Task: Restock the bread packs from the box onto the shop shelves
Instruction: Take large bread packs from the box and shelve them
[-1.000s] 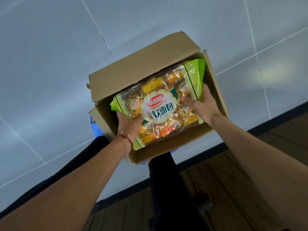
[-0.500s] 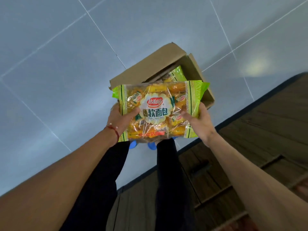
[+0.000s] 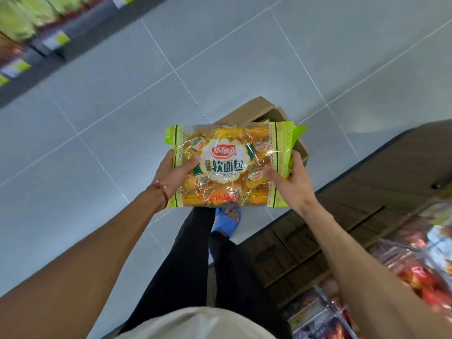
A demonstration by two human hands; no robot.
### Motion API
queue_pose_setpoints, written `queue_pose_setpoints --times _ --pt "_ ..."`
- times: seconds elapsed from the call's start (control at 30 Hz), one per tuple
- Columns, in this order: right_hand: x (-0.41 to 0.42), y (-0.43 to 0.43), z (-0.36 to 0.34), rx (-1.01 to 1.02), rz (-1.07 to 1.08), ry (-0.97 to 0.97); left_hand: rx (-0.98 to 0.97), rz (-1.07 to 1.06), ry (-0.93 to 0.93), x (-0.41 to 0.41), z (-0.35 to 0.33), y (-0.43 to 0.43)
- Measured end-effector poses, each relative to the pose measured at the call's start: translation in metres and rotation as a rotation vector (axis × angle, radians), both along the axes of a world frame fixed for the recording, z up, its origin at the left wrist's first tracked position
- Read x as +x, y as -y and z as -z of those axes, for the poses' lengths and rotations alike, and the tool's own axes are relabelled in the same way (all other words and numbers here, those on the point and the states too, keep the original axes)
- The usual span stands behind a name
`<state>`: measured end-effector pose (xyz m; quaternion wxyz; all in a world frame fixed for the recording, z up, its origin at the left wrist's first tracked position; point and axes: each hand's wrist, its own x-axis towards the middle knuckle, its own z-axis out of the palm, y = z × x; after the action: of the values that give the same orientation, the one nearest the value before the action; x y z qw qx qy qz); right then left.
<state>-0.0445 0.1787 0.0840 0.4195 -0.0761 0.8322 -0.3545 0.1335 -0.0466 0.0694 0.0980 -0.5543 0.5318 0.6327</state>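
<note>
I hold a clear bread pack (image 3: 232, 165) with green ends and yellow wrapped rolls inside, flat in front of me above the floor. My left hand (image 3: 171, 176), with a red string on the wrist, grips its left end. My right hand (image 3: 292, 183) grips its right end. The cardboard box (image 3: 263, 111) stands open on the floor below and behind the pack, mostly hidden by it.
A dark wooden shelf base (image 3: 367, 204) runs along the right, with blurred red and orange packs (image 3: 420, 272) on a shelf at the lower right. Another shelf with green packs (image 3: 27, 23) lies at the upper left. Grey floor tiles (image 3: 220, 57) spread between.
The pack has come up out of the box and towards me, held in both hands. My view has risen, and shelves on both sides have come into sight.
</note>
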Motion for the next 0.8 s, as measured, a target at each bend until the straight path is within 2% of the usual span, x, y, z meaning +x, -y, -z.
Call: queue_pose_setpoints --times 0.23,0.47,0.8 --pt "0.035 0.012 -0.090 -0.206 0.042 -0.070 -0.225 -0.048 -0.077 0.042 -0.099 -0.003" --pt "0.058 0.063 -0.170 -0.380 0.039 -0.198 -0.419 -0.167 -0.173 0.068 -0.185 0.029" --pt "0.079 0.194 -0.237 -0.412 0.039 -0.263 -0.583 -0.264 -0.251 0.086 -0.260 0.137"
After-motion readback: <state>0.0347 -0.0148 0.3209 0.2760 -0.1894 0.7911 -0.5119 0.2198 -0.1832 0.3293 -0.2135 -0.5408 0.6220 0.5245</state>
